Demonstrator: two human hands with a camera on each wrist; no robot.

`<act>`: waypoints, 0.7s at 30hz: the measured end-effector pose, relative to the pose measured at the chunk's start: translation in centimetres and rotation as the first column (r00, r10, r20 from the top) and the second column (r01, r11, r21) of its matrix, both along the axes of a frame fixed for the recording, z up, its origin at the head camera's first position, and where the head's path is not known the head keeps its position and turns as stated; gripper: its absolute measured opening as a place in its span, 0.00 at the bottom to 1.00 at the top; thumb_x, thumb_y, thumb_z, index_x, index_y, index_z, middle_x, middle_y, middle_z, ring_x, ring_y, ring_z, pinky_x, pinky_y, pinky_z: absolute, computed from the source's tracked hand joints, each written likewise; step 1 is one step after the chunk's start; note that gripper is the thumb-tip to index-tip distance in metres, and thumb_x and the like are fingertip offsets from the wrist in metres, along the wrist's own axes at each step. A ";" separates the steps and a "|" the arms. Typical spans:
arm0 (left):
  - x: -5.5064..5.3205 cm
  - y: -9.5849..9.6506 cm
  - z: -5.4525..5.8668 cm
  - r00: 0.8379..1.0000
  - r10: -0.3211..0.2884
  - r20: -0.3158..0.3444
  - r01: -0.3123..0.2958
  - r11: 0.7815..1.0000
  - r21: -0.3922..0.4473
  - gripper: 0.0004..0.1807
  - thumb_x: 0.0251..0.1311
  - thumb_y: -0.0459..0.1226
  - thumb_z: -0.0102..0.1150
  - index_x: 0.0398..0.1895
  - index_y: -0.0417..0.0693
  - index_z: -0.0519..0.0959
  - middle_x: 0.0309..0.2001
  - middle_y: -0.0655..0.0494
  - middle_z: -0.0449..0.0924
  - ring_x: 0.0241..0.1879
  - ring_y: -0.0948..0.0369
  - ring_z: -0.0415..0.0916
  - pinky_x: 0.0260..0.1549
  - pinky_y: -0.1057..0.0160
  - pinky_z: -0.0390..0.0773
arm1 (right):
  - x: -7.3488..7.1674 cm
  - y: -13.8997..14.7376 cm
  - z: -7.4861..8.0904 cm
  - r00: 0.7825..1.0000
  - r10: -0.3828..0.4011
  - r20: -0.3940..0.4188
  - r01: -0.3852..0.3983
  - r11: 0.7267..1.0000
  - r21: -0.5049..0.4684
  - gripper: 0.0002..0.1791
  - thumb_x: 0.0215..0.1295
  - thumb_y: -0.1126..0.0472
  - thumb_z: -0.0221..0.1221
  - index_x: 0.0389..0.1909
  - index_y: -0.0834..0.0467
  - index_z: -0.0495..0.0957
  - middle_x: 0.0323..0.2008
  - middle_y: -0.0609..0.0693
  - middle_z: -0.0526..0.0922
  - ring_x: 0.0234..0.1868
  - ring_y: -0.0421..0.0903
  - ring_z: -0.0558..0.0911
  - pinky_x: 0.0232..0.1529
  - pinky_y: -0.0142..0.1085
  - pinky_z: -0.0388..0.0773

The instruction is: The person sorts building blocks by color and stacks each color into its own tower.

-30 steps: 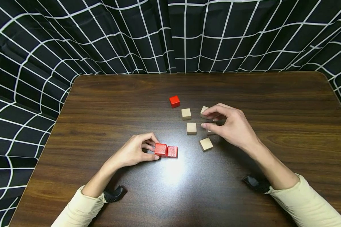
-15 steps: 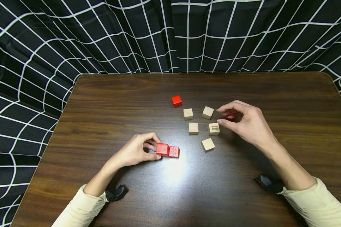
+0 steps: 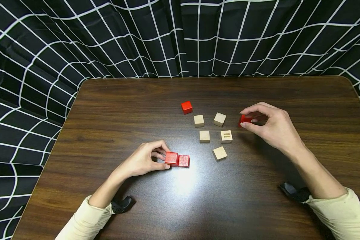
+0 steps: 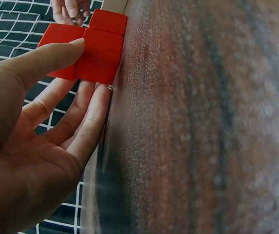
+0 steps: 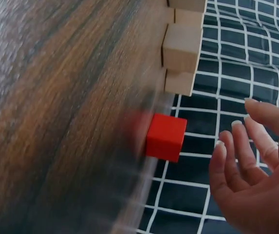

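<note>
In the head view, my left hand (image 3: 148, 158) grips a red cube (image 3: 171, 158) between thumb and fingers. The left wrist view shows this upper cube (image 4: 64, 35) stacked on a lower red cube (image 4: 99, 53), with the thumb across the near side. Another red cube (image 3: 184, 161) sits against the stack on the table. My right hand (image 3: 271, 126) hovers, fingers curved and apart, around a red cube (image 3: 245, 120). In the right wrist view that cube (image 5: 166, 137) rests on the table with a gap to the fingertips.
Several plain wooden cubes (image 3: 204, 136) lie between my hands; one cube (image 3: 226, 136) bears two dark bars. Farther back sits a separate red cube (image 3: 186, 107). The brown wooden table (image 3: 123, 113) ends at a black curtain (image 3: 156, 43) with white grid lines.
My right hand has moved right from over the wooden cubes to the red cube at their right, uncovering the wooden cubes. My left hand stays on the red stack.
</note>
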State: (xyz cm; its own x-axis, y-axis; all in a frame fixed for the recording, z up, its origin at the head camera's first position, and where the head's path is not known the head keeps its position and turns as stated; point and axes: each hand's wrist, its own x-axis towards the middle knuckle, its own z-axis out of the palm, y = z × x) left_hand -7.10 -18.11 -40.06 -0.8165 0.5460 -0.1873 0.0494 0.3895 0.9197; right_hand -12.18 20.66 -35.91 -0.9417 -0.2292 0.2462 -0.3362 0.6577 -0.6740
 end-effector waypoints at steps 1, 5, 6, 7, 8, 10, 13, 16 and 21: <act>0.0 0.0 0.0 1.000 0.001 0.001 -0.001 1.000 -0.002 0.19 0.46 0.24 0.75 0.39 0.45 0.77 0.42 0.49 0.82 0.41 0.58 0.84 0.44 0.62 0.85 | 0.0 0.1 0.0 1.000 -0.003 0.006 0.003 1.000 0.001 0.18 0.52 0.67 0.74 0.44 0.49 0.85 0.39 0.45 0.84 0.35 0.40 0.78 0.34 0.21 0.72; 0.0 0.0 0.0 1.000 0.002 0.000 -0.002 1.000 -0.002 0.19 0.46 0.24 0.75 0.39 0.45 0.77 0.42 0.50 0.82 0.41 0.58 0.84 0.44 0.62 0.85 | -0.1 0.4 -0.1 0.999 -0.020 0.029 0.019 1.000 0.013 0.18 0.54 0.67 0.73 0.45 0.50 0.85 0.41 0.46 0.84 0.36 0.40 0.78 0.33 0.22 0.71; 0.0 0.0 -0.1 1.000 0.001 -0.001 -0.001 1.000 0.000 0.19 0.46 0.24 0.75 0.39 0.45 0.77 0.42 0.50 0.82 0.41 0.58 0.84 0.44 0.62 0.85 | -0.2 0.5 -0.1 0.999 -0.023 0.033 0.023 1.000 0.015 0.18 0.54 0.67 0.73 0.45 0.50 0.85 0.41 0.46 0.84 0.36 0.40 0.78 0.33 0.22 0.71; 0.0 -0.1 -0.1 1.000 0.001 -0.001 -0.001 1.000 0.001 0.19 0.46 0.24 0.75 0.39 0.45 0.77 0.42 0.50 0.82 0.42 0.58 0.84 0.44 0.62 0.85 | -0.2 0.6 -0.1 0.999 -0.028 0.038 0.027 1.000 0.012 0.17 0.54 0.67 0.73 0.45 0.50 0.85 0.41 0.46 0.84 0.36 0.40 0.78 0.33 0.21 0.71; 0.1 -0.1 -0.1 1.000 0.000 -0.002 0.000 1.000 0.004 0.19 0.46 0.24 0.75 0.39 0.45 0.77 0.42 0.50 0.82 0.42 0.57 0.84 0.44 0.62 0.85 | -0.3 0.6 -0.2 0.999 -0.031 0.041 0.030 0.999 0.011 0.17 0.54 0.67 0.73 0.45 0.50 0.85 0.42 0.46 0.84 0.35 0.40 0.78 0.33 0.21 0.71; 0.1 -0.1 -0.1 1.000 -0.001 -0.004 0.001 1.000 0.006 0.19 0.46 0.24 0.75 0.39 0.45 0.77 0.42 0.49 0.81 0.42 0.57 0.84 0.44 0.62 0.85 | -0.5 0.8 -0.3 0.998 -0.035 0.042 0.035 0.999 0.007 0.17 0.54 0.67 0.73 0.45 0.50 0.85 0.42 0.45 0.84 0.35 0.39 0.78 0.33 0.20 0.72; 0.1 -0.1 -0.1 1.000 0.000 -0.008 0.000 1.000 0.005 0.19 0.46 0.24 0.75 0.39 0.45 0.77 0.42 0.49 0.81 0.42 0.57 0.84 0.44 0.62 0.85 | -0.7 1.0 -0.5 0.998 -0.040 0.039 0.040 0.999 0.002 0.17 0.53 0.67 0.73 0.44 0.51 0.86 0.42 0.45 0.84 0.35 0.38 0.78 0.34 0.18 0.72; 0.1 -0.1 -0.1 1.000 0.000 -0.011 0.000 1.000 0.004 0.19 0.46 0.24 0.75 0.39 0.44 0.77 0.42 0.49 0.81 0.42 0.58 0.84 0.45 0.63 0.85 | -1.0 1.3 -0.8 0.998 -0.043 0.043 0.043 0.999 0.001 0.17 0.53 0.68 0.73 0.44 0.52 0.86 0.43 0.47 0.84 0.36 0.38 0.78 0.35 0.17 0.73; 0.0 -0.1 -0.2 1.000 -0.008 -0.021 0.008 1.000 0.017 0.19 0.46 0.24 0.75 0.39 0.43 0.77 0.42 0.49 0.81 0.42 0.57 0.83 0.45 0.63 0.84 | -1.4 1.7 -1.3 0.997 -0.046 0.063 0.046 0.999 0.006 0.17 0.54 0.67 0.73 0.46 0.53 0.85 0.44 0.50 0.84 0.37 0.39 0.78 0.36 0.16 0.71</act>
